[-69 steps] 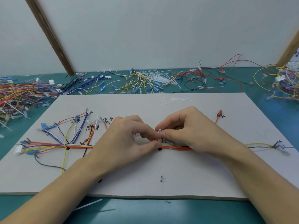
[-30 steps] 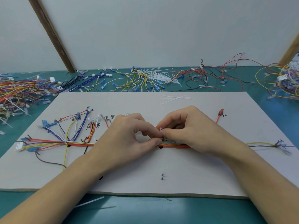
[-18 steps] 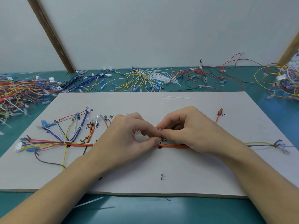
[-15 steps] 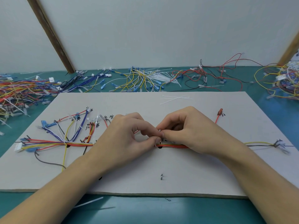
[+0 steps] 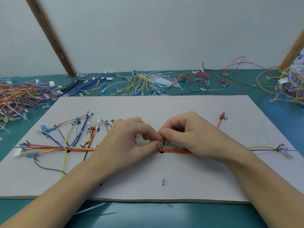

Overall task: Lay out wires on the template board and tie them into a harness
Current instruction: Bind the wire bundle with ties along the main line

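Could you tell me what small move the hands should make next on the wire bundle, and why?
Probably pull the thin white plastic cable tie snug around the red and orange wire bundle. Both the left hand and right hand pinch it just above the bundle on the grey template board, and an earlier tie already cinches the wires further left.

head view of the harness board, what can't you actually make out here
- Cable tie at the trunk: head view; the fingertips of the left hand and right hand cover it, so whether it is locked is unclear.
- Wire bundle: head view; hidden under both hands.
- Handwritten labels on the template board: too small to read.
- Right wire pile: cut off by the frame edge.
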Motion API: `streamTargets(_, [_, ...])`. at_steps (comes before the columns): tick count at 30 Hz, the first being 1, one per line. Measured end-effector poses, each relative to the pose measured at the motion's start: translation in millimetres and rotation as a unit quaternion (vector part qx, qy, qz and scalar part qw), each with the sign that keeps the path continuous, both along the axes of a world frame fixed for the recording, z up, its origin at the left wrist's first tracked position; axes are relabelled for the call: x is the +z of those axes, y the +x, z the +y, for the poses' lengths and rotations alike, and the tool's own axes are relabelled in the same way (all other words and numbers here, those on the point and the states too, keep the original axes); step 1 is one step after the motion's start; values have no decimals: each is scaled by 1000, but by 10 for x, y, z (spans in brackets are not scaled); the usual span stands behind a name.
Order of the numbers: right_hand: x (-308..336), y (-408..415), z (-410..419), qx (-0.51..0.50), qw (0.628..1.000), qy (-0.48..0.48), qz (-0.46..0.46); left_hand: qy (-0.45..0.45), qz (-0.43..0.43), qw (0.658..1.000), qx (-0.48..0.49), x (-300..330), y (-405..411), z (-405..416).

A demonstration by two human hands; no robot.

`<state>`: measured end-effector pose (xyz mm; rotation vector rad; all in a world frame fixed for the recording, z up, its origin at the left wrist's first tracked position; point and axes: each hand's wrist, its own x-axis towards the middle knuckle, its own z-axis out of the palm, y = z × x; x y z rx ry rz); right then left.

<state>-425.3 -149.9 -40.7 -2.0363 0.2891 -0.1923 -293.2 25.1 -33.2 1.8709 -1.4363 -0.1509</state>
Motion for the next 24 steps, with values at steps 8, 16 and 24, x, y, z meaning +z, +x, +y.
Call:
streamTargets(8, [5,-3,-7,7,1000,14,0,-17,-15,1000,-2,-14,1,-14])
streamTargets(16, [18,-8,-14,1,1000,16,-7,-27,0,1000,-13,-18,-6,-28])
streamTargets(24, [23,-6,10,-13,1000,-3,-6,-28,27,999,-10,-43,-1,-37])
